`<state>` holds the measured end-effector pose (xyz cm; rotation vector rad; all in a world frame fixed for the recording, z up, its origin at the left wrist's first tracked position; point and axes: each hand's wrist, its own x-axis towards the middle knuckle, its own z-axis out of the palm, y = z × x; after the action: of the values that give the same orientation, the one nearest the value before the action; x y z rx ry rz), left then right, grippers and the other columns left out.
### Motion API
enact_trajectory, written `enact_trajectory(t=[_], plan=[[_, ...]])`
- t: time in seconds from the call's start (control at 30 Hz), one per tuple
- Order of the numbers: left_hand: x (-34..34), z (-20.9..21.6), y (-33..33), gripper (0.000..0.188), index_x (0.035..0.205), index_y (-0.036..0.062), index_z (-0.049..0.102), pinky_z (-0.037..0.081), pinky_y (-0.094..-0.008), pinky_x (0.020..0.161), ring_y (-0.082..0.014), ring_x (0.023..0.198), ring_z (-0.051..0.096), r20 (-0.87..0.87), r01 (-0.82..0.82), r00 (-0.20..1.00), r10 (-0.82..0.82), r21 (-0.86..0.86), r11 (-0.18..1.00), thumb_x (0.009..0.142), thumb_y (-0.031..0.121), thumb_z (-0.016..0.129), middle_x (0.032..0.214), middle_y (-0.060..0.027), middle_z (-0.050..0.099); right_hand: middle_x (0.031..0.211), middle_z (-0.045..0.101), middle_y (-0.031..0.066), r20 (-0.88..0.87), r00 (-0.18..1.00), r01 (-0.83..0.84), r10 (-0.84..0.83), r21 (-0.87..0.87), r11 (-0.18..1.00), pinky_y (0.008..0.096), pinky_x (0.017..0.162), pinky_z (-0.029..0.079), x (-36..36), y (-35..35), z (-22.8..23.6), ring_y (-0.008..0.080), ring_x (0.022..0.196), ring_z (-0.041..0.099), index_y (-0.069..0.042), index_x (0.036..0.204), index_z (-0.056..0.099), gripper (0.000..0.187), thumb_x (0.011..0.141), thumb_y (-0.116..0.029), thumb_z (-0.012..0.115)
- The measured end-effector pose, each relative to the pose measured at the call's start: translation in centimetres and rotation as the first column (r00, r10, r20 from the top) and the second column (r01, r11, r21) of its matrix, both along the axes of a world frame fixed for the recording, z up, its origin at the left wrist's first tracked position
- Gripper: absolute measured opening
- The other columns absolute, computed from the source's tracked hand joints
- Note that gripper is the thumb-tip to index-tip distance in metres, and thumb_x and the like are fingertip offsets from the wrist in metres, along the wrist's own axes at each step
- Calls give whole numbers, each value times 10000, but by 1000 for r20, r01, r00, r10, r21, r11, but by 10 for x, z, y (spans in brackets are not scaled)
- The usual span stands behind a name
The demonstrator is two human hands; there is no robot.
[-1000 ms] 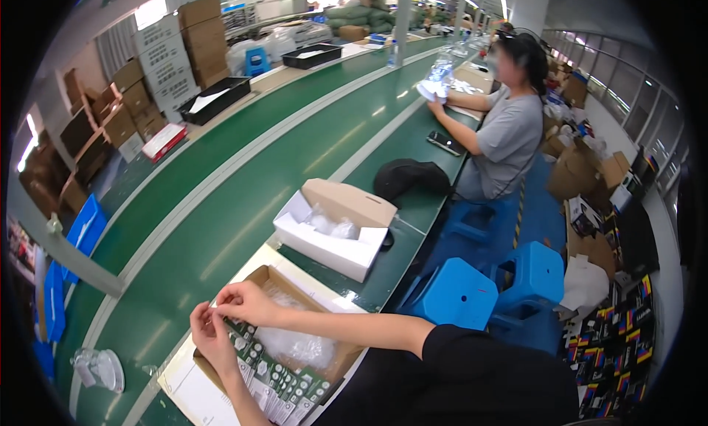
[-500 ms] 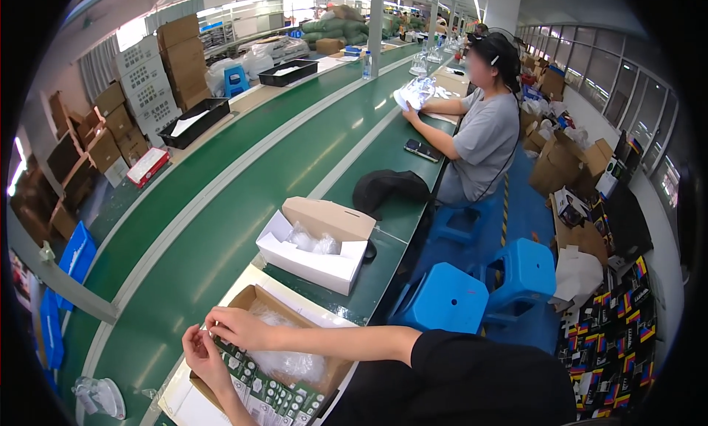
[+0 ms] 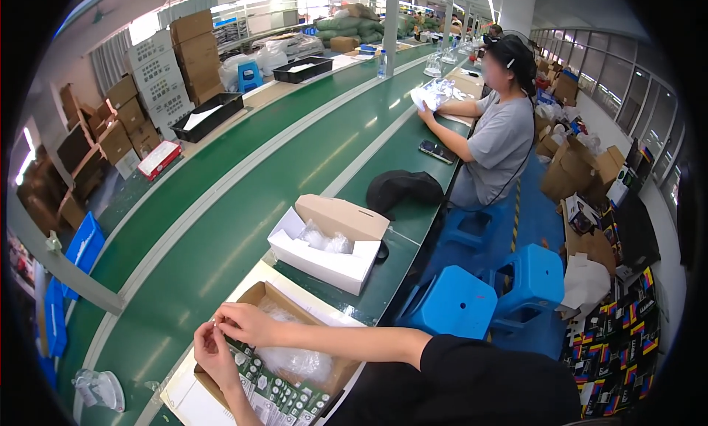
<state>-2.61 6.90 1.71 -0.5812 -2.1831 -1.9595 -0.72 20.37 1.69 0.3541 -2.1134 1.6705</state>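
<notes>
Left hand (image 3: 214, 350) and right hand (image 3: 242, 323): fingertips pinched together on a tiny item (image 3: 214, 323), too small to identify, held over carton (image 3: 335, 371) at its 10 o'clock corner; item between both hands, right hand at its 3 o'clock, long axis unreadable

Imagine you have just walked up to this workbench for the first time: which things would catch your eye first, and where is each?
The long green conveyor belt fills the middle, curving away into the hall. At the bottom edge, the left hand and right hand meet, pinching something too small to tell, above an open cardboard box of small packets. Right of the belt stand bright blue stools, and beyond them a seated co-worker.
</notes>
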Motion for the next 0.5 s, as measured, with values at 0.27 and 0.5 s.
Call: enact_trajectory(t=[0.27, 0.5], plan=[[-3, -1, 1, 137, 1063, -28, 545, 470, -205, 731, -93, 838, 588, 29, -3, 1000, 1, 77, 997, 930, 1, 526, 934, -60, 596, 764, 593, 133, 44, 999, 28, -24, -90, 996, 348, 596, 471, -1, -4, 4, 245, 647, 593, -1, 874, 557, 123, 836, -117, 570], [-4, -1, -6, 155, 1076, -16, 550, 454, -181, 696, -71, 802, 566, 10, 6, 1000, -7, 87, 996, 923, 3, 533, 924, -34, 579, 701, 580, 131, 18, 1000, 19, -17, -107, 994, 342, 561, 463, 1, -7, 8, 231, 606, 585, -6, 834, 542, 144, 814, -138, 595]])
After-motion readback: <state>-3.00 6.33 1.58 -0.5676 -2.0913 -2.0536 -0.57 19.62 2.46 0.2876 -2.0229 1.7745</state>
